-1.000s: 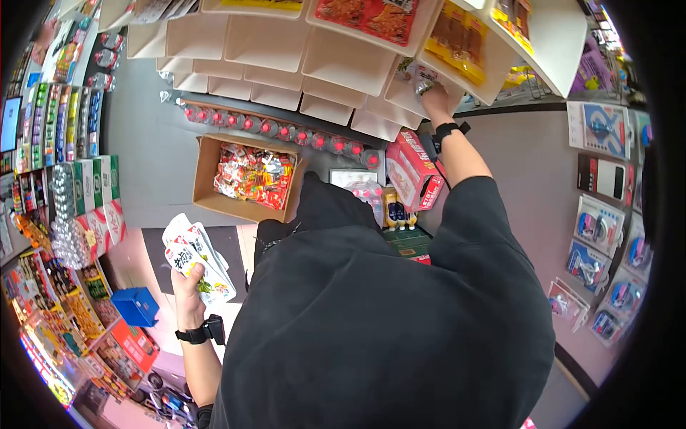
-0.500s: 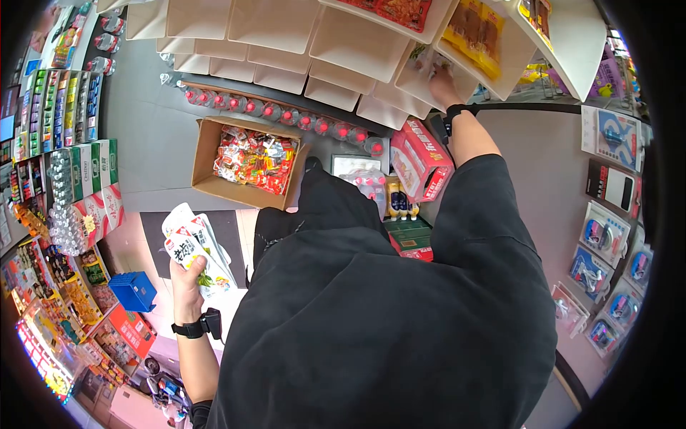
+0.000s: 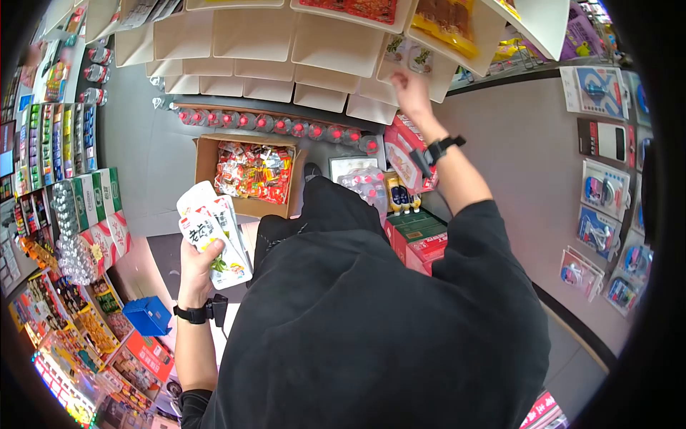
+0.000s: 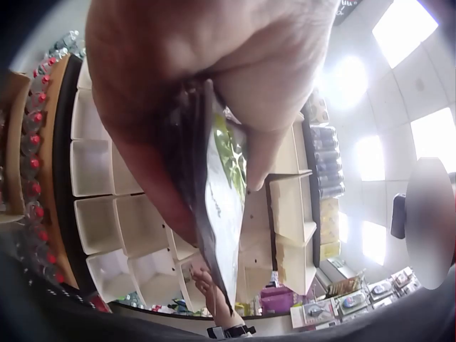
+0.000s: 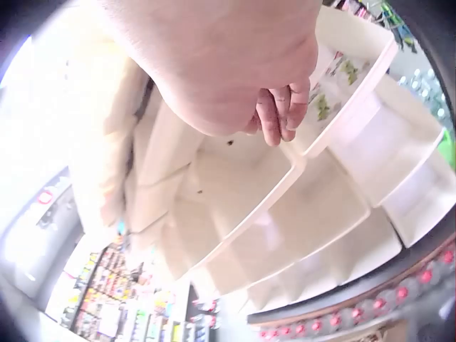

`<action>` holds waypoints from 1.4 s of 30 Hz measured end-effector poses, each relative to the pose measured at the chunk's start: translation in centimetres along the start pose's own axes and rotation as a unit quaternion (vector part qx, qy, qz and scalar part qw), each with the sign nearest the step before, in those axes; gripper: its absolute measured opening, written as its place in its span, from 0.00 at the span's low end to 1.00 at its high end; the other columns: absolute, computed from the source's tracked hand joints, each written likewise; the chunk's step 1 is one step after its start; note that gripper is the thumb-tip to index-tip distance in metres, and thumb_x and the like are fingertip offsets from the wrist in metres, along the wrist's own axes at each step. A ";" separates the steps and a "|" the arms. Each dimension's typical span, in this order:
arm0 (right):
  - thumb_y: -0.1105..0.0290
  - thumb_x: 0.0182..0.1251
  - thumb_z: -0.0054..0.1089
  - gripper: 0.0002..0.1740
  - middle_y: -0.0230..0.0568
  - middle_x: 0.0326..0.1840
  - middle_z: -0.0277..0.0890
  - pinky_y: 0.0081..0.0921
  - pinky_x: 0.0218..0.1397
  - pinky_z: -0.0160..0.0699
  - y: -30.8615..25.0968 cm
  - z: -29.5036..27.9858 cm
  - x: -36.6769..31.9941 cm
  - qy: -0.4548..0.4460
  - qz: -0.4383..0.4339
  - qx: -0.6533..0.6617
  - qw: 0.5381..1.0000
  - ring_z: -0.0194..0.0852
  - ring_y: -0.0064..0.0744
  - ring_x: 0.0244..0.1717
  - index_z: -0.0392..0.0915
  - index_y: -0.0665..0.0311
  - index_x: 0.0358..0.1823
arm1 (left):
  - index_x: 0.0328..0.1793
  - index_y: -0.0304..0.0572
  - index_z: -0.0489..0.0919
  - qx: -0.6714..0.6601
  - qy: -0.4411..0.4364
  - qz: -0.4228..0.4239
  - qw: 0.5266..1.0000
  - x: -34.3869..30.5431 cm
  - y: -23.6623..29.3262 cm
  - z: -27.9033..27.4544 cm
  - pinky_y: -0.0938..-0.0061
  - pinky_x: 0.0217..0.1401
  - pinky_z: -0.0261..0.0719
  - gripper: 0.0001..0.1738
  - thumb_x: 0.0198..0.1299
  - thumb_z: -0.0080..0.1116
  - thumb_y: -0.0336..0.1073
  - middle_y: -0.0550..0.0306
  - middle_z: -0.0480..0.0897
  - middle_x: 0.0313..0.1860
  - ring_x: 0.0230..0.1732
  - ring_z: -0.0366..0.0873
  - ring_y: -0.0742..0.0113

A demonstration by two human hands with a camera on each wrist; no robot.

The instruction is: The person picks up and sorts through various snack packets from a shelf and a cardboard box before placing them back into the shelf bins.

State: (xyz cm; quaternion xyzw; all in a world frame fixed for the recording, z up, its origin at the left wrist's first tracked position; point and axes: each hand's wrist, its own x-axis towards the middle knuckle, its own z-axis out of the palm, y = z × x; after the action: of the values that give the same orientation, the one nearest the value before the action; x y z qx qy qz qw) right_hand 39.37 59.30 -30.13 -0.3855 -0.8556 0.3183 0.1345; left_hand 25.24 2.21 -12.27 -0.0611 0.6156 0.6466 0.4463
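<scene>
In the head view my left hand (image 3: 194,270) grips a fanned bunch of white snack packets (image 3: 218,239) with green leaf pictures, thumb across the front. The left wrist view shows these packets (image 4: 222,206) edge-on between thumb and fingers. My right hand (image 3: 413,96) is at the front of a white shelf bin (image 3: 439,75), holding nothing. Two similar packets (image 3: 420,58) lie inside that bin, beyond the fingertips. In the right wrist view the fingers (image 5: 281,114) are loosely bent beside the bin's rim, with the leaf-printed packets (image 5: 348,71) behind them.
Rows of white bins (image 3: 251,39) span the top, above red-capped bottles (image 3: 282,126). An open carton (image 3: 207,168) of small red packets stands on the floor. A pink-red box (image 3: 400,154) is below the right arm. Hanging packaged goods (image 3: 600,189) line the right wall.
My right hand has drawn back out of the bin toward its front, leaving two packets inside. The left hand still holds its bunch and has shifted slightly right in view.
</scene>
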 end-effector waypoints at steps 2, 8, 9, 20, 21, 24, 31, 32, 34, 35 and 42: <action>0.63 0.76 0.64 0.16 0.44 0.45 0.89 0.30 0.52 0.85 -7.5 -1.1 -5.7 -0.038 0.012 0.081 0.996 0.88 0.31 0.45 0.84 0.66 0.55 | 0.68 0.32 0.74 0.025 -0.019 0.012 0.999 1.3 0.7 1.7 0.65 0.55 0.90 0.32 0.61 0.75 0.31 0.51 0.87 0.54 0.50 0.89 0.62; 0.59 0.65 0.79 0.19 0.36 0.35 0.86 0.26 0.41 0.84 -24.6 -2.6 -17.1 -0.271 -0.059 0.253 0.927 0.85 0.23 0.38 0.83 0.66 0.44 | 0.68 0.32 0.74 0.050 -0.085 0.045 0.994 4.9 3.2 8.6 0.65 0.58 0.88 0.29 0.62 0.72 0.25 0.49 0.87 0.55 0.53 0.89 0.62; 0.58 0.62 0.81 0.22 0.36 0.34 0.86 0.26 0.40 0.84 -26.0 -2.5 -18.0 -0.312 -0.034 0.254 0.915 0.85 0.23 0.37 0.82 0.67 0.44 | 0.67 0.32 0.75 0.048 -0.094 0.058 0.993 5.3 3.5 9.7 0.65 0.58 0.88 0.28 0.62 0.72 0.25 0.49 0.87 0.56 0.53 0.88 0.62; 0.67 0.79 0.63 0.14 0.33 0.31 0.86 0.18 0.28 0.78 -25.7 -2.5 -21.6 -0.359 0.072 0.451 0.814 0.80 0.16 0.27 0.87 0.74 0.47 | 0.75 0.36 0.67 0.032 -0.241 0.031 0.969 5.7 4.5 9.4 0.59 0.67 0.85 0.48 0.49 0.83 0.25 0.47 0.82 0.65 0.64 0.84 0.58; 0.66 0.80 0.62 0.15 0.34 0.33 0.86 0.19 0.30 0.79 -25.7 -2.7 -21.6 -0.380 0.068 0.455 0.803 0.79 0.16 0.27 0.87 0.75 0.49 | 0.76 0.37 0.66 0.036 -0.245 0.028 0.969 5.8 4.6 9.1 0.59 0.70 0.82 0.50 0.48 0.84 0.26 0.49 0.81 0.67 0.67 0.81 0.58; 0.65 0.81 0.60 0.15 0.33 0.34 0.85 0.19 0.32 0.79 -25.7 -3.2 -21.5 -0.390 0.055 0.469 0.790 0.78 0.16 0.28 0.87 0.74 0.48 | 0.79 0.38 0.64 0.032 -0.272 0.032 0.961 6.0 4.5 8.6 0.59 0.76 0.75 0.54 0.48 0.85 0.29 0.51 0.78 0.71 0.73 0.75 0.60; 0.67 0.84 0.56 0.15 0.30 0.40 0.83 0.17 0.36 0.75 -25.7 -3.9 -21.7 -0.431 0.038 0.459 0.776 0.74 0.14 0.34 0.83 0.72 0.59 | 0.83 0.39 0.59 0.004 -0.299 0.032 0.954 4.7 5.3 7.7 0.60 0.79 0.69 0.52 0.58 0.80 0.37 0.52 0.74 0.75 0.76 0.71 0.60; 0.67 0.84 0.56 0.16 0.29 0.40 0.82 0.16 0.35 0.74 -25.7 -3.9 -21.9 -0.429 0.033 0.472 0.770 0.72 0.14 0.33 0.82 0.71 0.60 | 0.84 0.40 0.58 -0.001 -0.314 0.052 0.948 4.9 4.8 7.2 0.60 0.79 0.70 0.51 0.61 0.78 0.36 0.53 0.74 0.76 0.76 0.71 0.60; 0.67 0.84 0.56 0.16 0.26 0.38 0.80 0.16 0.33 0.70 -26.1 -4.3 -22.0 -0.425 0.034 0.471 0.772 0.69 0.13 0.31 0.82 0.70 0.61 | 0.84 0.40 0.58 -0.020 -0.311 0.053 0.949 4.8 4.2 6.7 0.60 0.79 0.70 0.50 0.61 0.78 0.35 0.52 0.74 0.76 0.76 0.71 0.60; 0.66 0.84 0.55 0.16 0.23 0.36 0.78 0.17 0.32 0.67 -26.2 -4.6 -22.0 -0.420 0.038 0.470 0.775 0.65 0.12 0.28 0.83 0.68 0.61 | 0.84 0.40 0.59 -0.039 -0.308 0.050 0.949 4.8 3.9 6.8 0.59 0.79 0.71 0.49 0.61 0.77 0.33 0.52 0.74 0.76 0.76 0.71 0.60; 0.70 0.84 0.53 0.10 0.23 0.37 0.78 0.17 0.37 0.69 -24.4 -5.0 -22.4 -0.255 -0.036 0.407 0.876 0.67 0.10 0.34 0.80 0.68 0.53 | 0.81 0.39 0.61 -0.062 -0.239 0.069 0.967 4.0 3.5 6.2 0.58 0.77 0.75 0.42 0.64 0.71 0.25 0.49 0.76 0.74 0.74 0.75 0.58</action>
State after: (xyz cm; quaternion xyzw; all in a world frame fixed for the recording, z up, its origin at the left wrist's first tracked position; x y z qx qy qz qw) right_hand 42.65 32.64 -10.14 -0.1715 -0.6681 0.7208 0.0684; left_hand 23.54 10.03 -10.73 0.1097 0.4524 0.7088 0.5301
